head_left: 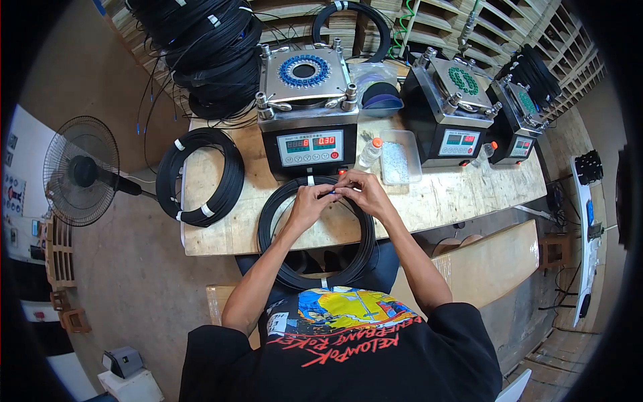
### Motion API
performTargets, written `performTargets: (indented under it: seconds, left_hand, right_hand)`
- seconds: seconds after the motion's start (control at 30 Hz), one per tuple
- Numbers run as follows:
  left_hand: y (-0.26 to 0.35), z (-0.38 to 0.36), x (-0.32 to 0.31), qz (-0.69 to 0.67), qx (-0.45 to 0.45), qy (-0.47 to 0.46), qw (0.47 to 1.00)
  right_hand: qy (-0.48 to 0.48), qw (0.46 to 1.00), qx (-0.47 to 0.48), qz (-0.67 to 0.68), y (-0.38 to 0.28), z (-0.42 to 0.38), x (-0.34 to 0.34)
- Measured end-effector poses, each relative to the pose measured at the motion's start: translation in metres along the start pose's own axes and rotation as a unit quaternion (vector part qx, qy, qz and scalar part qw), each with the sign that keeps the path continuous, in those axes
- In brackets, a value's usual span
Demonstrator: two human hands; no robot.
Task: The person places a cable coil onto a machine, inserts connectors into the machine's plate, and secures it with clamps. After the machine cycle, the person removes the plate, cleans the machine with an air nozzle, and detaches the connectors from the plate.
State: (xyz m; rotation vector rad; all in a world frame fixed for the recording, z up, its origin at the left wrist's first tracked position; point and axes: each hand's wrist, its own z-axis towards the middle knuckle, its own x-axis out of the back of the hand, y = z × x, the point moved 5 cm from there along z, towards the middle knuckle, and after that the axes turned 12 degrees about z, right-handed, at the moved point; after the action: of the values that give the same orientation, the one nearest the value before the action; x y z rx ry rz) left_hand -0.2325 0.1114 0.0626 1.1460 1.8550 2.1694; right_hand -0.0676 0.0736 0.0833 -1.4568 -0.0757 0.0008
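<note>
My left hand (pixel 311 204) and my right hand (pixel 366 195) meet at the front of the wooden table, fingertips pinched together. Between them is a small blue cable connector (pixel 333 192), mostly covered by the fingers. Below both wrists lies a coil of black cable (pixel 266 226), tied with white bands and jutting past the table's front edge over my lap. Just beyond the hands stands a polishing machine (pixel 308 149) with red digits on its panel and a ring of blue connectors on its top plate.
Another black coil (pixel 231 177) lies at the table's left edge, near a standing fan (pixel 82 171). A clear bottle (pixel 370 154) with an orange cap and a plastic tub (pixel 400 161) are right of the machine. Two more machines (pixel 459 141) hold green connectors. Stacked cable coils (pixel 207 60) rise behind.
</note>
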Motion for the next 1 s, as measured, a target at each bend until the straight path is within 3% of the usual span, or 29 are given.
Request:
performTargets:
  seconds: [0.2,0.27,0.4,0.53,0.6,0.73,1.0]
  left_hand:
    - [-0.001,0.006,0.008,-0.022,-0.008,0.031,0.999]
    - [0.011,0.004,0.012,0.068,-0.025,0.01,0.997]
    - [0.005,0.006,0.01,0.049,-0.015,0.002,0.999]
    - [0.005,0.008,0.006,0.014,-0.025,0.01,1.0]
    - [0.002,0.007,0.008,0.018,-0.003,0.005,1.0]
    - [0.002,0.008,0.008,-0.001,-0.012,0.006,1.0]
    - [0.001,0.006,0.005,0.021,-0.004,0.003,1.0]
  right_hand:
    - [-0.042,0.994,0.057,-0.083,-0.014,0.006,-0.008]
    - [0.02,0.999,-0.017,0.031,0.0,0.005,0.0]
    - [0.012,0.998,0.002,-0.055,-0.012,0.001,-0.002]
    - [0.029,0.999,-0.01,-0.024,-0.011,0.002,0.001]
    - [-0.008,0.997,0.04,-0.071,-0.017,0.005,-0.002]
    - [-0.045,0.992,0.029,-0.111,-0.034,0.008,-0.004]
    - [-0.047,0.998,-0.037,-0.025,-0.012,0.007,0.007]
